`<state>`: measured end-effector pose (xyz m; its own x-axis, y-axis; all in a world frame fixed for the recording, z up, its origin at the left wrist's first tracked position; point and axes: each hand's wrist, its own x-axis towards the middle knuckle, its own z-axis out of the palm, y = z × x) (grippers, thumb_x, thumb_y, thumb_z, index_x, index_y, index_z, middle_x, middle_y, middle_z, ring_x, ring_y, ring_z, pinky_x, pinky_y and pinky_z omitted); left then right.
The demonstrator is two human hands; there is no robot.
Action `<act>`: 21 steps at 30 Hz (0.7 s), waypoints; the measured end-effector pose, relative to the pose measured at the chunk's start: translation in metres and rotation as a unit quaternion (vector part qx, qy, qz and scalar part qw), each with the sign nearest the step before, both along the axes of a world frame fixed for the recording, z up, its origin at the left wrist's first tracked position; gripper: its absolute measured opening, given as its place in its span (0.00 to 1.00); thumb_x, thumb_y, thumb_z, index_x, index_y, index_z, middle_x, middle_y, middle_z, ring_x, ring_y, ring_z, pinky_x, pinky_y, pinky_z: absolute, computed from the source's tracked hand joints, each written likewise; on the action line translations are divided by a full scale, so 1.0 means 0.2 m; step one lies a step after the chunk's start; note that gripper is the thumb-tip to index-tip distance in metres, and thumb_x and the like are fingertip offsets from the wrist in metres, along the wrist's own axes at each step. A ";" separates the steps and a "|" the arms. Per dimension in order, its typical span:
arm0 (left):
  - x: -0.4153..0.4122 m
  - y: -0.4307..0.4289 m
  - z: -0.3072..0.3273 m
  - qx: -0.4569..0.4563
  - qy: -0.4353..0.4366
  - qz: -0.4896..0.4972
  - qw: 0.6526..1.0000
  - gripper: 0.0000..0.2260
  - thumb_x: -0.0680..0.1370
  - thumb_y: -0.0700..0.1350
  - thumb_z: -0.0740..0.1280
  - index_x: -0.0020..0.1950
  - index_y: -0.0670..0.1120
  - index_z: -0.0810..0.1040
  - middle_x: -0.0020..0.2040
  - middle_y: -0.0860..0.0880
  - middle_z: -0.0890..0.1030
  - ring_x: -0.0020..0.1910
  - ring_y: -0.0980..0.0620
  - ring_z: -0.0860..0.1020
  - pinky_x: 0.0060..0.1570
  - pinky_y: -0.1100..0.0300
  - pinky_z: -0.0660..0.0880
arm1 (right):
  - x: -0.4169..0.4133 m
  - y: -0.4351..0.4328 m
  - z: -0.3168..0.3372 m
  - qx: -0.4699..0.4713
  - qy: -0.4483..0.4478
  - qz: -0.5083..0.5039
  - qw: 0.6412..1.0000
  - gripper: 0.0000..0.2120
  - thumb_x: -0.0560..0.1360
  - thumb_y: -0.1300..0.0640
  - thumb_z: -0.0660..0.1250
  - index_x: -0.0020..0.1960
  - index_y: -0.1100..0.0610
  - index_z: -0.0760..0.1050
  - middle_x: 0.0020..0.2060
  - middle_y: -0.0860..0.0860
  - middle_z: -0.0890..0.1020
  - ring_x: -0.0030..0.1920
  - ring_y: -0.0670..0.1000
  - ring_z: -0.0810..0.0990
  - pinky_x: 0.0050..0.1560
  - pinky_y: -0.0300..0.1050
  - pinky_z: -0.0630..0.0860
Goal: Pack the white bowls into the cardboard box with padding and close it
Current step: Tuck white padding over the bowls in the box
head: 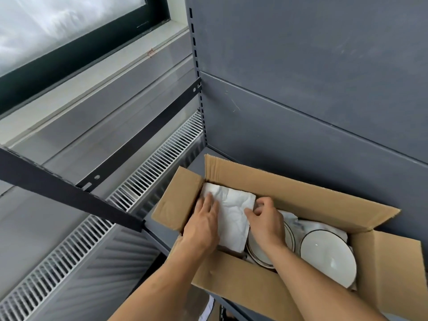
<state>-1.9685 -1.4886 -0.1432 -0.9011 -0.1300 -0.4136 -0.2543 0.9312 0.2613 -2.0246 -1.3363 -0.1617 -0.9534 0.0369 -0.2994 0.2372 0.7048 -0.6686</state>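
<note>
**Padding sheet going in at L end of box**

Both hands are working inside the open brown cardboard box (289,188), which is sitting on the grey metal shelf (196,166) w/ its flaps standing open. The left hand (203,225) is lying flat, fingers straight & close together, pressing down on the crumpled white paper padding sheet (231,205) at the box's left end. The right hand (266,223) is pinching that sheet's right edge btwn thumb and curled fingers.

The sheet's long axis is running far-to-near, across the box's length. Key relation: the bowls are lying to the right of the sheet. The middle white bowl w/ dark rim (256,252) is sitting partly under the right wrist, touching the sheet's near corner. The right-end white bowl w/ dark rim (328,256) is sitting just beside it, uncovered, w/ more paper showing around it. The right hand is nearer both.

Prob. both are still needing padding on top before the flaps go down.

No brand, label or legible writing is showing on box or paper.
</note>
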 end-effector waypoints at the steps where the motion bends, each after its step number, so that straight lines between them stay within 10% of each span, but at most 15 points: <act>1: 0.01 -0.01 -0.01 0.005 -0.010 0.002 1.000 0.34 0.80 0.39 0.60 0.80 0.44 0.43 0.80 0.45 0.39 0.79 0.45 0.39 0.76 0.53 0.45 | 0.01 0.00 0.01 0.041 0.039 0.009 0.998 0.16 0.74 0.50 0.71 0.58 0.52 0.71 0.48 0.47 0.78 0.46 0.51 0.76 0.39 0.44 0.71; 7: 0.01 -0.02 -0.03 -0.036 -0.004 -0.021 0.999 0.34 0.80 0.43 0.60 0.80 0.41 0.44 0.80 0.42 0.42 0.79 0.43 0.41 0.78 0.53 0.46 | 0.10 -0.04 -0.07 0.201 0.211 0.289 0.912 0.25 0.73 0.44 0.69 0.68 0.50 0.72 0.67 0.55 0.72 0.64 0.57 0.71 0.57 0.53 0.76; 13: 0.00 -0.03 -0.06 -0.018 -0.011 -0.050 0.999 0.33 0.82 0.48 0.55 0.79 0.45 0.36 0.79 0.45 0.35 0.77 0.46 0.33 0.75 0.54 0.37 | 0.11 -0.05 -0.09 0.251 0.066 0.414 0.873 0.40 0.73 0.30 0.31 0.78 0.51 0.34 0.78 0.52 0.34 0.77 0.53 0.32 0.73 0.52 0.32; 21: 0.01 -0.03 -0.09 -0.041 -0.060 -0.062 0.995 0.35 0.82 0.48 0.54 0.76 0.43 0.30 0.77 0.43 0.31 0.76 0.45 0.31 0.73 0.54 0.33 | 0.10 -0.04 -0.11 0.256 0.022 0.428 0.866 0.38 0.79 0.34 0.41 0.78 0.54 0.32 0.77 0.53 0.31 0.77 0.52 0.31 0.72 0.49 0.31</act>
